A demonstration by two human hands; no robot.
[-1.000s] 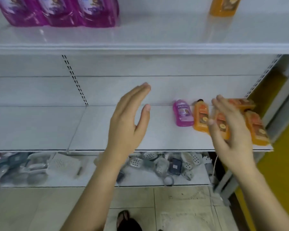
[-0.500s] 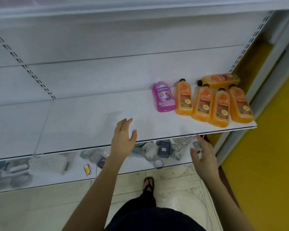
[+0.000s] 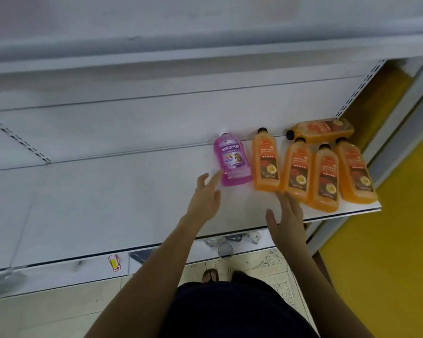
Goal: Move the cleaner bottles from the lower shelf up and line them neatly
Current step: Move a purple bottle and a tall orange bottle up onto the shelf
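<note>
Fingers of the left hand are straight and spread a little, and they hold nothing. One fingertip is right at the bottom corner of the pink bottle; I cannot tell if it touches. Fingers of the right hand are straight too and hold nothing. Their tips are just under the first orange bottle.

Both hands are over the white shelf. The pink bottle is at the left end of a row. After the first orange bottle come the second orange bottle, the third orange bottle and the fourth orange bottle, side by side, out to the right end of the shelf. A fifth orange bottle lies on its side behind them, by the back wall.

Under this shelf is a lower shelf with small things I cannot make out.
</note>
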